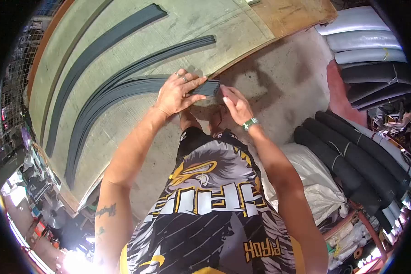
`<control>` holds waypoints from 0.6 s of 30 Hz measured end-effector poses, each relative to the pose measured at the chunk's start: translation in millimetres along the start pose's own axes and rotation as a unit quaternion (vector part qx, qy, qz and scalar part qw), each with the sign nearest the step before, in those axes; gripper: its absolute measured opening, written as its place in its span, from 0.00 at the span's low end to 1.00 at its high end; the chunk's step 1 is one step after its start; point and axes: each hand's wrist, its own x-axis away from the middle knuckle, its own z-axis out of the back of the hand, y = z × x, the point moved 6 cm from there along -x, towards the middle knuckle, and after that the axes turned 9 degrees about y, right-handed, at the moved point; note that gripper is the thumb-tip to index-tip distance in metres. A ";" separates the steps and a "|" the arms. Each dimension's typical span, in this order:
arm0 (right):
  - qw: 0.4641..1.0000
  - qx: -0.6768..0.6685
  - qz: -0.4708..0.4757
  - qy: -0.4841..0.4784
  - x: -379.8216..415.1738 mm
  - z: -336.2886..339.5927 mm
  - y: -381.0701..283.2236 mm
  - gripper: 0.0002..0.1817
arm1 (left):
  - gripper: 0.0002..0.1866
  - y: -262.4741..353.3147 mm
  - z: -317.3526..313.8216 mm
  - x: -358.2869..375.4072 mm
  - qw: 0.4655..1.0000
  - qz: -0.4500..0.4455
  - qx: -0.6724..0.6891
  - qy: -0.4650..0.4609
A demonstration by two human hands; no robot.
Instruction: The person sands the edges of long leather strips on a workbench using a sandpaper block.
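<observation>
A bundle of long dark grey strips (123, 88) curves across the worktable, and its near end juts out past the table edge. My left hand (178, 92), with rings on it, is wrapped over the bundle close to that end, thumb underneath or at the side. At the bundle's end is my right hand (237, 106), its fingers stretched out and fingertips against or very near the strip ends; contact is hard to make out. A thinner set of strips (169, 53) lies just behind, and a thicker stack (109, 36) rests farther back.
The pale worktable (205, 20) has a brown board (292, 16) at its far right corner. Dark rolls (347, 150) and silvery rolls (365, 34) lie on the right, near white plastic sheeting (306, 173). Wire mesh (20, 73) stands at the left.
</observation>
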 end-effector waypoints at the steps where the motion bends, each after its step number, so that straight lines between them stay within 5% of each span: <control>1: 0.999 -0.030 -0.010 0.025 2.7 4.3 -0.8 0.26 | 0.33 1.2 -0.2 2.3 1.000 0.001 -0.003 0.003; 5: 0.988 -0.104 0.045 0.108 -21.9 22.8 -54.3 0.26 | 0.32 1.1 0.1 3.5 1.000 0.014 -0.001 0.002; 9: 1.000 -0.001 -0.020 -0.006 16.1 -4.7 11.4 0.23 | 0.33 -4.4 -3.8 6.4 1.000 -0.002 0.005 0.007; 12: 0.994 -0.050 0.058 0.072 -16.7 21.4 -57.8 0.22 | 0.32 -4.3 -0.4 3.7 1.000 0.010 -0.005 0.000; 15: 0.986 0.050 0.160 0.026 -30.1 21.3 -87.3 0.24 | 0.32 -4.6 -2.6 3.3 1.000 0.013 -0.001 -0.012; 18: 0.994 0.092 0.057 -0.008 -17.7 26.8 -24.4 0.25 | 0.33 -2.9 -1.8 5.0 1.000 0.009 -0.002 -0.003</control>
